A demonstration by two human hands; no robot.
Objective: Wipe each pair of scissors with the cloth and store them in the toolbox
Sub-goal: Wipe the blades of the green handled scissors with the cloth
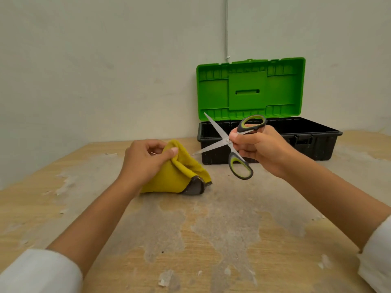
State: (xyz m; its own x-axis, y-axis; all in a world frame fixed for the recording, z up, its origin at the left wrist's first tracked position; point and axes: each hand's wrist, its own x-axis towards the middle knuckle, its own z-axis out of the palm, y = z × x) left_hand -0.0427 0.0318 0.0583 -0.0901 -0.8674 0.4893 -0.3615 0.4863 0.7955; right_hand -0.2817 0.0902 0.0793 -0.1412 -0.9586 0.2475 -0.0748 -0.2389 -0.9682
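**Scissors held open before the toolbox**

White sleeves [40,269] frame a worn, patchy wooden surface [211,240]. In front of the black toolbox [317,144], its green lid [249,89] upright, the right hand [260,149] grips grey-green scissors [227,142], blades spread. Left of it, the left hand [143,159] pinches a folded yellow cloth [179,172], seemingly dark-edged.

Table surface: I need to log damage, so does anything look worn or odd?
Yes. The table has its wood finish peeling in grey patches across the middle. The yellow cloth has a dark, frayed corner.
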